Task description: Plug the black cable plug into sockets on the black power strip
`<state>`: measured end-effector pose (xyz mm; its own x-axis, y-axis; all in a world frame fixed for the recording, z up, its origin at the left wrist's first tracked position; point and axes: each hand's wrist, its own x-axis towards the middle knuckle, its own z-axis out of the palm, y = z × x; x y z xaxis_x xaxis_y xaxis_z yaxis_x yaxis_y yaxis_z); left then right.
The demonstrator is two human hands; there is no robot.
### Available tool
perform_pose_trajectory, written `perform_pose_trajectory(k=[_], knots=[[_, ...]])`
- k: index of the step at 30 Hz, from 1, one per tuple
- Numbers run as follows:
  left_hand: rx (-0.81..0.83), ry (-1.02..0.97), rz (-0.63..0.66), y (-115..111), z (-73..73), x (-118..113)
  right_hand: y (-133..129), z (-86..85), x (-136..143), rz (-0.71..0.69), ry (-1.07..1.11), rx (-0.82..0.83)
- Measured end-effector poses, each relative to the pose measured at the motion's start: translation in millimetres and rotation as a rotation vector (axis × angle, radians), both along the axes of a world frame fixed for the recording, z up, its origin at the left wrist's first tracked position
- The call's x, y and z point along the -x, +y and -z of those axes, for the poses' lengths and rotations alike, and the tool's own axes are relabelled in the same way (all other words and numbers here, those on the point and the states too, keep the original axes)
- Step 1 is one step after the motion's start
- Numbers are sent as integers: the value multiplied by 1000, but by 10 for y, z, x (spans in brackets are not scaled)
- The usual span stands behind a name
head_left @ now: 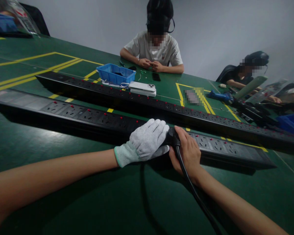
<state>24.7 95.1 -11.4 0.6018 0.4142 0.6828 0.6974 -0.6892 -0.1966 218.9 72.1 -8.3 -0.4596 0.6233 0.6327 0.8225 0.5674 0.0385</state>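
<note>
1. At far left, on the back part of the green counter [88, 202], a blue bin [2, 23], cut off by the edge of view.
2. From the left edge to well right of centre, slanting across the counter, the near power strip [107, 120], set with sockets and red switches; just beyond, roughly alongside, a second power strip [161, 109]. Possible trouble: a bump between the two, caused by a hard push away from the body.
3. Left of centre, beyond the second power strip, a blue tray [115, 79] and, just beside, a white phone-like device [142, 86]. Exposed to a knock, given any backward slide of that strip.
4. At centre, the gloved left hand [149, 138] over the near power strip, fingers together, thumb below, up against the black plug [171, 136]. Cannot tell whether closed on plug or strip.
5. Just to the right, the bare right hand [187, 150], gripping the plug. Plug at the strip's upper face; cannot tell how well seated. Likely cause of a jam or bent pins: a tilted push, with the socket hidden beneath both hands.
6. Down toward the lower right, the black cable [186, 173], crossing before the right wrist. Risk of a sideways wrench on the plug, from a snag against the forearm.
7. At far right, another blue bin [292, 124], partly cut off.
</note>
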Motion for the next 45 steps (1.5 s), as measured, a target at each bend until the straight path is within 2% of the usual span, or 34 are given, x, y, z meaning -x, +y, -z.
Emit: perform_pose_trajectory(k=[13, 45], knots=[[13, 6, 6, 14, 17, 7, 1, 5, 28, 27, -6, -36], [-13, 1, 12, 13, 22, 19, -9, -4, 21, 21, 9, 1]])
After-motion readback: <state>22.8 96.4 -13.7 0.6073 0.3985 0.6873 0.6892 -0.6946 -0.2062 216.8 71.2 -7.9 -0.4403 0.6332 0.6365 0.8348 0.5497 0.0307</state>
